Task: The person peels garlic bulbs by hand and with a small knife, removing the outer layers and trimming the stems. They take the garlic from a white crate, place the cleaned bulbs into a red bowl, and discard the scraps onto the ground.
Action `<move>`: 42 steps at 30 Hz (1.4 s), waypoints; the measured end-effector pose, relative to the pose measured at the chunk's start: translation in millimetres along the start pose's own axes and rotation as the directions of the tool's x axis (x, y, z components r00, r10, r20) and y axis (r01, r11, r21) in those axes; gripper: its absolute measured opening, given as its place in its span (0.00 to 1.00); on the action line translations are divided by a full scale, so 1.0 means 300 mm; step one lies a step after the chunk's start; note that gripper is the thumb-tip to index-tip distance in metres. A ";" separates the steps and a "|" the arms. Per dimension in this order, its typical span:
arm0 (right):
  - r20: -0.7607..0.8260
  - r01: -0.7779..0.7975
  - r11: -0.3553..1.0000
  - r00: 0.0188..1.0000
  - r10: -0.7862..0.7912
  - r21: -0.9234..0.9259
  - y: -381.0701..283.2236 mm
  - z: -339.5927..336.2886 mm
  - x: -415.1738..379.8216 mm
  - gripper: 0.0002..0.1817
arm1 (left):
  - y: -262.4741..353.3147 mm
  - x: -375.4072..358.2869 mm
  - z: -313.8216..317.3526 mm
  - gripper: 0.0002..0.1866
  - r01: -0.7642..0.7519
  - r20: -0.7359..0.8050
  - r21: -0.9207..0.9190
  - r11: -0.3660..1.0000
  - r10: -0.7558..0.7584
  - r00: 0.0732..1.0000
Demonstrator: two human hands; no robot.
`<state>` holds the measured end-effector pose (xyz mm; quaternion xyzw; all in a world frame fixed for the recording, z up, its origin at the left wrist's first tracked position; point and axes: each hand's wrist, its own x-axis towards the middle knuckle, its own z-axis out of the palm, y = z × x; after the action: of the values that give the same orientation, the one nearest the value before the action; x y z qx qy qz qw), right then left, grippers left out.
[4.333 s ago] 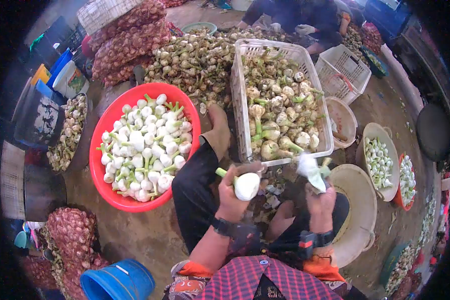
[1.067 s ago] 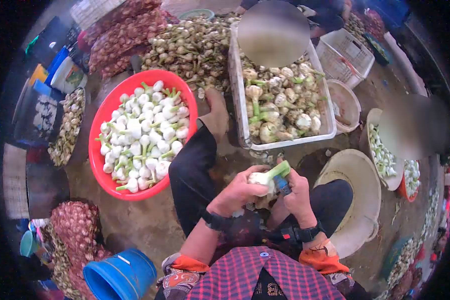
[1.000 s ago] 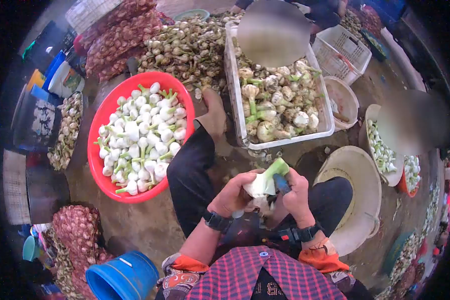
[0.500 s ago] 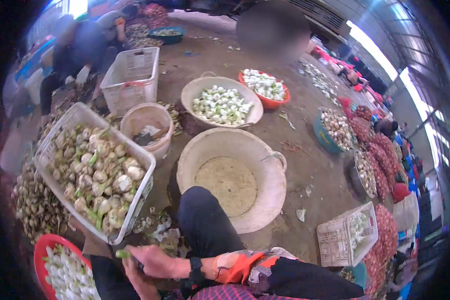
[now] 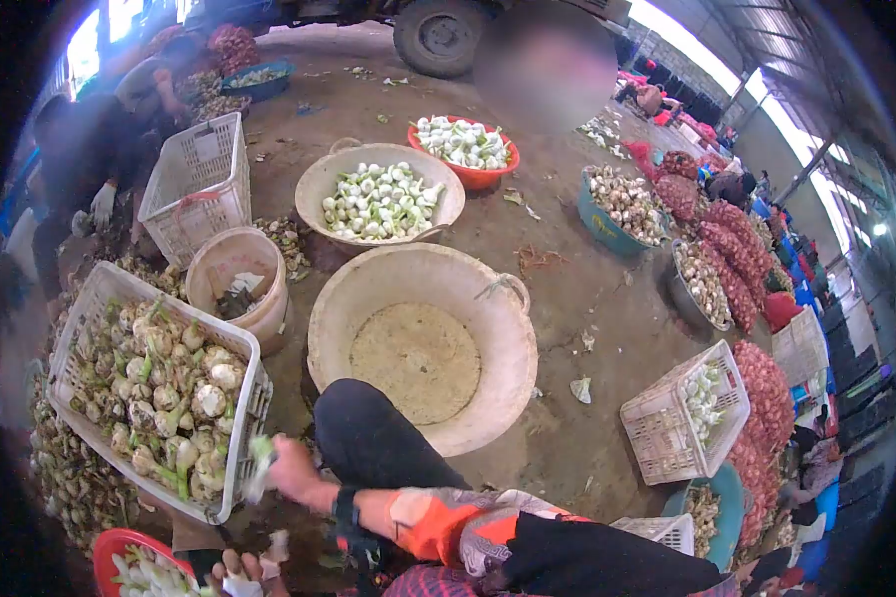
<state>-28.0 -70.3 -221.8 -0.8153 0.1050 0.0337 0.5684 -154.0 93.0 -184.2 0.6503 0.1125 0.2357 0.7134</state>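
Observation:
My right hand [image 5: 297, 473], a dark band at its wrist, is closed on a green-and-white garlic piece [image 5: 259, 468], blurred by motion. It is beside the near corner of a white crate [image 5: 237, 468] heaped with dirty garlic bulbs [image 5: 169, 398]. At the bottom edge my left hand [image 5: 244, 569] shows only curled fingers around something whitish, partly cut off by the frame. Near it, a red basin [image 5: 110, 542] holds cleaned white bulbs with green stems [image 5: 149, 575]. My knee [image 5: 378, 428] is in front of a large, pale, empty tub [image 5: 513, 373].
Beyond the tub stand a basin [image 5: 314, 199] and a red bowl [image 5: 483, 179] of white bulbs. A bucket [image 5: 269, 318] and an empty crate [image 5: 199, 209] are at left, near people working. Crates, basins and mesh sacks [image 5: 737, 249] line the right. A truck wheel [image 5: 441, 35] is behind.
My hands were together around a green stem; now the right has moved up toward the crate with a garlic piece and the left is lower. The view has shifted.

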 end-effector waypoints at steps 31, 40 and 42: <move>0.740 0.544 0.753 0.662 -0.114 -0.370 -0.062 -0.140 -0.190 0.21 | -0.026 0.067 0.011 0.27 0.163 0.125 -0.977 0.140 -0.251 0.960; 0.777 -0.114 0.957 0.613 -0.143 0.266 -0.196 0.000 -0.180 0.16 | -0.041 0.024 0.096 0.30 0.226 0.165 -0.967 0.115 -0.390 0.906; 0.757 -0.081 0.969 0.641 -0.130 0.235 -0.125 0.045 -0.188 0.13 | -0.064 0.012 0.104 0.30 0.205 0.125 -0.966 0.155 -0.417 0.900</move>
<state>-74.2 -37.8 -182.4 -0.6479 -0.1533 0.3548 0.6564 -132.7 66.5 -198.4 0.0079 0.1346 0.1561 0.9785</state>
